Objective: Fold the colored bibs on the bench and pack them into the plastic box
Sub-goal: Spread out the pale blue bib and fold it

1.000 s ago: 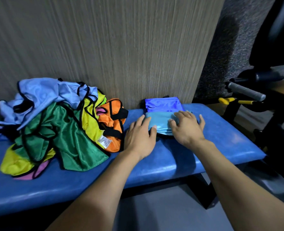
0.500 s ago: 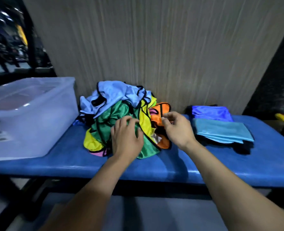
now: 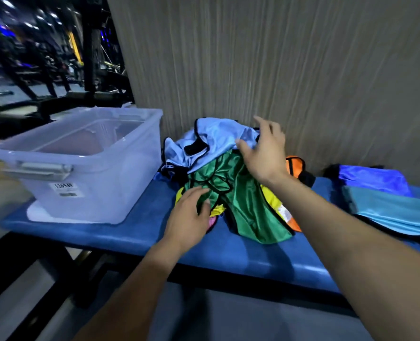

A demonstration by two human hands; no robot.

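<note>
The light is dim and cool, falling from above; my arms throw soft shadows on the blue surface (image 3: 241, 252) toward 6 o'clock. Motion blur smears my right hand (image 3: 265, 153) and the plastic box (image 3: 81, 166). The wide lens bends the edges, and the room at 10 o'clock is dark, with blurred light spots.

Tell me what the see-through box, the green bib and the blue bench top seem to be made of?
The translucent lidless storage box looks like frosted plastic: light passes through its walls, and it has a moulded latch. The green bib with black edging seems a thin, shiny synthetic fabric, probably polyester, since it drapes in glossy folds. The blue padded bench top looks like vinyl or faux leather over padding, with a soft sheen and rounded edge.
</note>
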